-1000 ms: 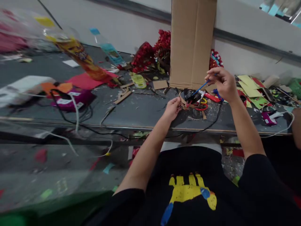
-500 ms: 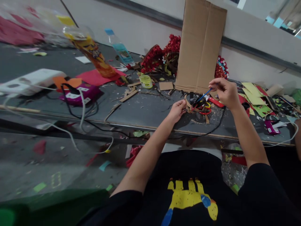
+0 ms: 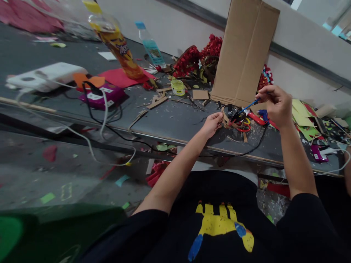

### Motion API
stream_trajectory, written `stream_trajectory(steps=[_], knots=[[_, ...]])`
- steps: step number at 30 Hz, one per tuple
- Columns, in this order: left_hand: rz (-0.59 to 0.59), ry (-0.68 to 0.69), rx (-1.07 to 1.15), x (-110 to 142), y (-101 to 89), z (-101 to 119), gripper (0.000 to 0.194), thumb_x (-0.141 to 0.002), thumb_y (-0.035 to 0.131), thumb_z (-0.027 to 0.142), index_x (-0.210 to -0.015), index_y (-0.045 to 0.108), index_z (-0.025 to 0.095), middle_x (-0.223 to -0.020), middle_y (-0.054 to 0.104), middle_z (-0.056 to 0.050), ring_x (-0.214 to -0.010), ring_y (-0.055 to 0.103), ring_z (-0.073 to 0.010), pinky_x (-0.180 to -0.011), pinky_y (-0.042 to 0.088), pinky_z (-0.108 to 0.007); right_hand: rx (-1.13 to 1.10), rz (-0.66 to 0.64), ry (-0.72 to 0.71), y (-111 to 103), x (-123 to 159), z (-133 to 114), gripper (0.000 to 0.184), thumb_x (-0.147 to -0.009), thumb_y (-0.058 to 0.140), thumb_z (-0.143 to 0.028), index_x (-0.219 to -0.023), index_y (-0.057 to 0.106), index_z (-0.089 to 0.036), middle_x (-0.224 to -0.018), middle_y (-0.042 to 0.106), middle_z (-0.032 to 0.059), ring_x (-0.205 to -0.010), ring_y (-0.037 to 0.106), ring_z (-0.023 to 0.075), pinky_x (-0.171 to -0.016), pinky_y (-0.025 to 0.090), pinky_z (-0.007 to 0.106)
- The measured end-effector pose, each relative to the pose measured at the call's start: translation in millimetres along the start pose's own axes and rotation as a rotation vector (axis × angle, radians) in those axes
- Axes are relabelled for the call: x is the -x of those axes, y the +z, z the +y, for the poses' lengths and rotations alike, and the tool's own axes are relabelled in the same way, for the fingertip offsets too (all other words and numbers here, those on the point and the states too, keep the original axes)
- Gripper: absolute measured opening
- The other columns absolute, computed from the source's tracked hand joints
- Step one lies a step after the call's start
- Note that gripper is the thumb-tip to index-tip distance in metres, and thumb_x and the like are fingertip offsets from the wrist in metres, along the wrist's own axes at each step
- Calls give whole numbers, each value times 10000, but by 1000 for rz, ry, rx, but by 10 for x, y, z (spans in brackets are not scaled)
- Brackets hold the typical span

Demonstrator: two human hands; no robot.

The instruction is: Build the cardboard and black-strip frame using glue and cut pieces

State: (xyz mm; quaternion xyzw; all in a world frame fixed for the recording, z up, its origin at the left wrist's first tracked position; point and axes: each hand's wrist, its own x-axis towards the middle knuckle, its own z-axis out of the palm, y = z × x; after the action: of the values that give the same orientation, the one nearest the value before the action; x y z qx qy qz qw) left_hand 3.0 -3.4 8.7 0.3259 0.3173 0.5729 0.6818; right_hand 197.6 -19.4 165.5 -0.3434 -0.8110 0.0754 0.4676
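**Cluttered craft bench, blue stick lifted over a cardboard piece**

Grey worktable point(image 3: 170, 120) littered with paper scraps, cables and cuttings, with a tall cardboard sheet point(image 3: 244, 54) leaning on the wall behind. Left hand point(image 3: 211, 125) resting near the table's front edge, fingers curled and pinching the rim of a small cardboard strip assembly point(image 3: 229, 120). Right hand point(image 3: 274, 104) raised just beside the sheet, thumb and fingertips pressed together on a thin blue stick point(image 3: 246, 107). Compared with half a second ago: right hand slightly higher, stick tip drawn back from the assembly yet angled down at it; left grip unchanged. Probably a pause between dabs, work on the assembly ongoing. Red scissors point(image 3: 253, 117) lying just behind.
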Motion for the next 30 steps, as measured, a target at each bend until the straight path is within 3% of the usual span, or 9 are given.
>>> stream_trajectory(steps=[5, 13, 20, 25, 30], knots=[[7, -3, 3, 12, 19, 19, 280, -753, 721, 307, -617, 539, 144, -475, 405, 71, -388, 358, -22, -369, 246, -122, 25, -120, -51, 96, 17, -102, 102, -891, 531, -298, -917, 625, -267, -813, 698, -38, -757, 684, 104, -708, 556, 236], [5, -7, 11, 14, 30, 38, 288, -741, 730, 301, -615, 524, 143, -473, 429, 73, -380, 360, -21, -369, 231, -130, 122, -180, -73, 109, -38, -234, 111, -890, 517, -254, -870, 622, -282, -831, 699, -25, -791, 672, 128, -766, 539, 262], [-12, 6, 10, 24, 33, 48, 327, -710, 755, 349, -608, 522, 144, -462, 426, 74, -382, 360, -23, -367, 219, -140, 97, -148, 10, 45, -55, -202, 86, -880, 550, -291, -900, 633, -292, -847, 694, -29, -816, 666, 144, -802, 525, 282], [-3, 16, 17, 16, 22, 36, 327, -708, 757, 342, -603, 518, 146, -457, 416, 78, -379, 354, -21, -367, 224, -134, 159, -118, -116, -1, -76, -199, 126, -892, 518, -232, -910, 632, -281, -845, 703, -34, -814, 676, 134, -777, 526, 279], [5, 20, 20, 1, 16, 26, 328, -713, 751, 342, -597, 511, 150, -446, 401, 81, -365, 339, -23, -366, 219, -143, 143, -85, -96, 25, -58, -267, 129, -908, 498, -270, -928, 625, -272, -829, 693, -39, -805, 686, 134, -740, 548, 283]])
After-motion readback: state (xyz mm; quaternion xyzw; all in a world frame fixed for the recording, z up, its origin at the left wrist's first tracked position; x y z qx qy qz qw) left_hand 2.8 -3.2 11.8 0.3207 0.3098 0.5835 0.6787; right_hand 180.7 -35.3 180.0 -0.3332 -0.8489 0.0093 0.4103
